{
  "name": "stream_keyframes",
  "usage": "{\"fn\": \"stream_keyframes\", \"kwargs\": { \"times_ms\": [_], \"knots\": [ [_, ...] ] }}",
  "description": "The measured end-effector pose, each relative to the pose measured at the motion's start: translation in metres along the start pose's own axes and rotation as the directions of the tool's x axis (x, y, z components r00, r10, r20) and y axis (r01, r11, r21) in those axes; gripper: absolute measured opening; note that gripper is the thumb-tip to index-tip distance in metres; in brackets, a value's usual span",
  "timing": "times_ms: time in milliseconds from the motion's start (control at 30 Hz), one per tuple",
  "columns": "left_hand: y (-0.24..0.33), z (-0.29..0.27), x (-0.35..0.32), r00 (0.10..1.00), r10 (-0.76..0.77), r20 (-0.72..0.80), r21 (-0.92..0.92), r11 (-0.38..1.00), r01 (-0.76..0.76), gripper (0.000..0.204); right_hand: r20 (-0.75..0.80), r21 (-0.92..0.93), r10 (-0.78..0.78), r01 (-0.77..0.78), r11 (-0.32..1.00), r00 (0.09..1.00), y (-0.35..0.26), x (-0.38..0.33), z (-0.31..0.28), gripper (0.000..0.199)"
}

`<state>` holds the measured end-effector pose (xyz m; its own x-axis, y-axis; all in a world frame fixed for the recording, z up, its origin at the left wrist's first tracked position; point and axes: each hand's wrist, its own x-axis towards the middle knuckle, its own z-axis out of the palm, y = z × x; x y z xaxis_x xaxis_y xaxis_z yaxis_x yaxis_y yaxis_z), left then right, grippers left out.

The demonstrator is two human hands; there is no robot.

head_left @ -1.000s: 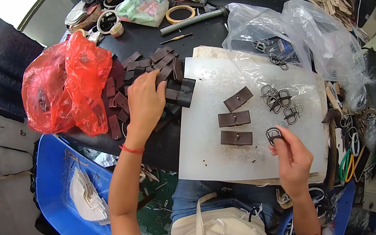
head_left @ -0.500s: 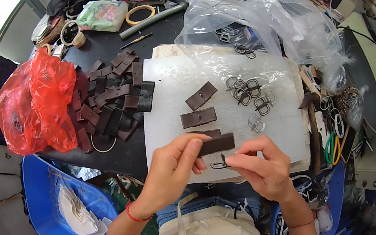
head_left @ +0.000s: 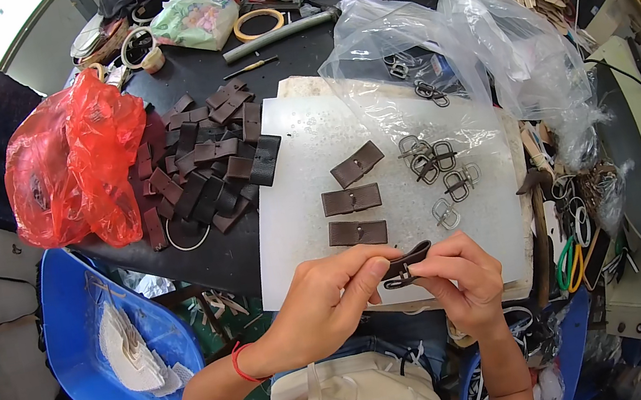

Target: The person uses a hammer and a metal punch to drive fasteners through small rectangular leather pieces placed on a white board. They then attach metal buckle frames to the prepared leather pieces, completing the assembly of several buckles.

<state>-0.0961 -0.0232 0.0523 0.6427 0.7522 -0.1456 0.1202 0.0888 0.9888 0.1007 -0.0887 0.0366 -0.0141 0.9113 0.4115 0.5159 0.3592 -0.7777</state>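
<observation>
Between the thumb and fingers of my left hand (head_left: 324, 297) is a short dark brown leather strap (head_left: 416, 253), its far end bent over in a loop. My right hand (head_left: 466, 282) pinches a small dark metal buckle (head_left: 399, 281) close against the strap. My fingers partly hide the buckle, so I cannot tell whether the strap passes through it. Just beyond my hands, a brown leather piece (head_left: 357, 232) lies flat, with two similar ones above it. Several loose metal buckles (head_left: 447, 215) are spread on the white board (head_left: 290, 171) to the right.
Left of the board lies a heap of brown leather pieces (head_left: 203, 156) beside a red plastic bag (head_left: 78, 168). Clear plastic bags (head_left: 514, 40) cover the board's upper right. A hammer (head_left: 534, 181) lies along its right edge. At lower left stands a blue tub (head_left: 74, 326).
Both hands have come together a little to the right. The strap, straight before, is now bent over beside the buckle. The lowest flat leather piece has come into full view.
</observation>
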Motion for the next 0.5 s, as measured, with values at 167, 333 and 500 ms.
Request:
{"fn": "stream_keyframes", "kwargs": {
  "times_ms": [167,333,500],
  "knots": [
    [-0.007,0.005,-0.001,0.99,0.133,-0.035,0.104,0.986,-0.129,0.025,0.047,-0.006,0.079,-0.079,0.997,0.996,-0.002,0.004,-0.004,0.025],
    [-0.021,0.007,-0.003,0.984,0.16,-0.083,0.058,0.986,-0.155,0.031,-0.031,0.313,0.389,-0.36,0.879,0.921,-0.009,0.005,0.006,0.027],
    [-0.026,0.011,-0.001,0.991,0.098,-0.088,-0.154,0.982,-0.11,0.032,0.253,0.591,0.528,-0.562,0.579,0.81,-0.006,-0.005,0.003,0.029]
  ]
}}
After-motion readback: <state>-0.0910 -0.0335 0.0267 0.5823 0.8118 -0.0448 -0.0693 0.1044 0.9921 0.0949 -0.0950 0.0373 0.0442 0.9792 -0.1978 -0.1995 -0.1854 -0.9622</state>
